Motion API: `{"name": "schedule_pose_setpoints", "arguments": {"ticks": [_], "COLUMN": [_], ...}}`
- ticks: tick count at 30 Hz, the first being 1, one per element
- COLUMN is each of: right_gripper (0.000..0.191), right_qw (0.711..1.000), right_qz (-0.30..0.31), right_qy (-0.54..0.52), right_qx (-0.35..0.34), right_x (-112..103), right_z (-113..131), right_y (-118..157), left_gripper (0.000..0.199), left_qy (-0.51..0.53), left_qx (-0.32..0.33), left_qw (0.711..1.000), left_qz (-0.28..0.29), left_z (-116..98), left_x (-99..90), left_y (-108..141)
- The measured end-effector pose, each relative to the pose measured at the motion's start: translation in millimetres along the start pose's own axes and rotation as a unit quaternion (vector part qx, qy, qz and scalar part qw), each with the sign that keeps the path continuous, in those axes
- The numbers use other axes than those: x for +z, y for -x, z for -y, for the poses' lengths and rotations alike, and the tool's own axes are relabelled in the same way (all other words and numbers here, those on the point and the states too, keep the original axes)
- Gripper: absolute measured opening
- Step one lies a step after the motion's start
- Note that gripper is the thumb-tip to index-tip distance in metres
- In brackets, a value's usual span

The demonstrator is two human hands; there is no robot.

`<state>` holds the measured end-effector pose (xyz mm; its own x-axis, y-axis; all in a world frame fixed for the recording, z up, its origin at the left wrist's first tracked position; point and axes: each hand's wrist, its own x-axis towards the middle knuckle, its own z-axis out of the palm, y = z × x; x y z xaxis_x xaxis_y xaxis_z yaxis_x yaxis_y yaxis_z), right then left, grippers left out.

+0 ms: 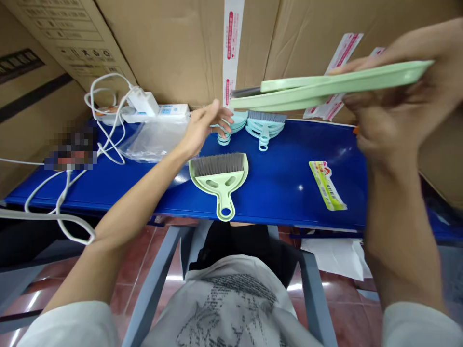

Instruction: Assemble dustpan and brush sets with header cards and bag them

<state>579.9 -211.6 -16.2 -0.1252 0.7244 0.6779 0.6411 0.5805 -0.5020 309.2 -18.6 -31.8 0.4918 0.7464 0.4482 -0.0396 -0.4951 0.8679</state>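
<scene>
Raised at the upper right, my right hand (pixel 394 101) is closed around a light green dustpan (pixel 289 100) with a matching green brush (pixel 285 85) lying in it. My left hand (pixel 208 124) reaches over the table with its fingers apart and nothing in them. Its fingertips are near a stack of pale blue dustpans (pixel 238 122); whether they touch is unclear. Beside that stack sits a pale blue dustpan and brush set (pixel 265 129). A second green dustpan with its grey-bristled brush (pixel 220 180) lies at the table's front edge, handle toward me.
Cardboard boxes (pixel 181 48) stand behind the blue table (pixel 282 188). At left are a power strip (pixel 173 112), white cables (pixel 104 130) and clear plastic bags (pixel 155 140). A green and yellow packet (pixel 327 185) lies on the right. White cable hangs by my left forearm.
</scene>
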Motion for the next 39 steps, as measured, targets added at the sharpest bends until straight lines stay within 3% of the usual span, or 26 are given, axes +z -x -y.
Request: {"name": "schedule_pose_setpoints", "arguments": {"ticks": [4, 8, 10, 12, 16, 19, 28, 39], "right_gripper": [0.056, 0.038, 0.029, 0.031, 0.047, 0.059, 0.047, 0.044], "right_qw": [0.995, 0.981, 0.972, 0.961, 0.923, 0.910, 0.923, 0.910], "right_qz": [-0.018, -0.023, -0.011, -0.001, 0.018, 0.005, 0.011, -0.003], "right_qy": [-0.094, -0.194, -0.236, -0.274, -0.337, -0.345, -0.292, -0.316], "right_qx": [0.013, -0.015, -0.008, 0.048, 0.184, 0.231, 0.251, 0.270], "right_x": [-0.1, 1.6, 3.2, 3.7, 2.9, 7.4, 20.5, 28.4], "right_z": [-17.6, -49.0, -60.2, -64.9, -61.6, -61.3, -55.7, -57.6], "right_y": [-34.6, -56.8, -59.2, -58.1, -54.4, -52.3, -46.6, -44.7], "left_gripper": [0.083, 0.061, 0.055, 0.058, 0.057, 0.062, 0.066, 0.060], "left_qy": [0.174, 0.219, 0.214, 0.200, 0.126, 0.057, -0.025, -0.071], "left_qx": [-0.136, -0.166, -0.156, -0.139, -0.066, -0.013, 0.042, 0.075], "left_qw": [0.971, 0.960, 0.964, 0.970, 0.990, 0.998, 0.999, 0.994], "left_qz": [0.087, 0.059, 0.026, -0.001, -0.018, -0.022, -0.007, -0.015], "left_z": [-15.8, -8.9, 0.5, 9.8, 21.6, 24.3, 18.5, 16.5], "left_x": [-1.0, -1.2, 1.2, 4.3, 8.0, 7.9, 16.1, 12.2], "left_y": [-0.4, 2.9, 4.7, 5.2, 2.6, 0.8, 7.1, 7.0]}}
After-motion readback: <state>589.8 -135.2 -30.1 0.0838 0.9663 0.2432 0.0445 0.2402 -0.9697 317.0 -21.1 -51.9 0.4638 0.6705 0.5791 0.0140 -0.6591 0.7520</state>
